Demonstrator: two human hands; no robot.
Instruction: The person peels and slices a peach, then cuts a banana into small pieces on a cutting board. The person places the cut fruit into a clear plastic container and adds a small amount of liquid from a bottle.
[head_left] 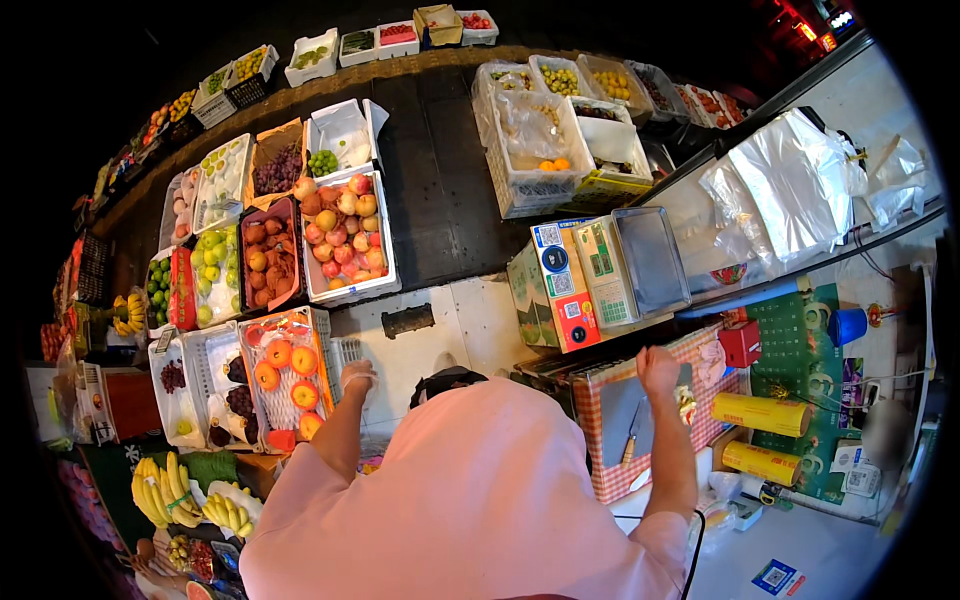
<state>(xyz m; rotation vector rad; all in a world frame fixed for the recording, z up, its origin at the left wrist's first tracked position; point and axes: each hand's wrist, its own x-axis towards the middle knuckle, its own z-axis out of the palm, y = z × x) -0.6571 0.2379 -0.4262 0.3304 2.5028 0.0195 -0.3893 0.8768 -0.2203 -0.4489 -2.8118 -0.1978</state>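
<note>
My left hand (358, 376) hangs at the right side of a tray of orange-red fruit (285, 366), beside a white plastic basket (345, 352). Its fingers are curled, and a pale film seems to cover them; what they hold, if anything, is too small to make out. On the other side, my right hand (657, 368) is raised in a fist over a counter with a red checkered cover (600, 425). Nothing shows in that fist. Below it and to its left, a knife (631, 437) lies on a grey board (617, 400). My pink shirt hides the lower middle.
Fruit crates (345, 240) stand at left, with bananas (165, 490) nearer. A scale (610, 265) and a boxy stand (565, 285) rise ahead of the counter. Yellow rolls (762, 413) lie right of my right arm. Clear plastic bags (790, 185) hang at the upper right.
</note>
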